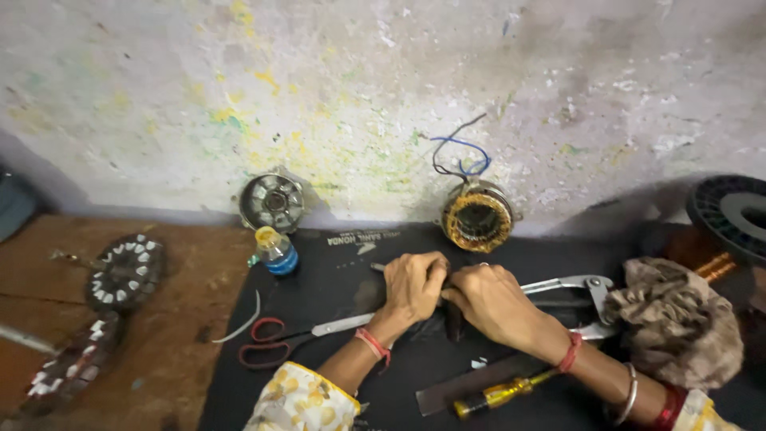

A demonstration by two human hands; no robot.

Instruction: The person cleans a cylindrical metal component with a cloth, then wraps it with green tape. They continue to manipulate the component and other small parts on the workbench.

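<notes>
Black mat (335, 287) under two hands pinched together on a small dark part (452, 318).

Far left of the hands, two stators (125, 271) lie on the wooden bench (199, 263); nearer, a small bottle (278, 251) with a yellow cap and blue label stands upright, contents unclear. Red-handled scissors (275, 339) lie just below the left wrist. The left hand (411, 286) and right hand (488, 300) touch, fingers curled on the part between them; it is mostly hidden. Behind them a metal housing (273, 201) and a copper-wound coil (477, 217) lean on the wall. Pliers (576, 286) sit right of the hands, a yellow screwdriver (499, 393) under the right forearm, a rag (678, 323) further right.
</notes>
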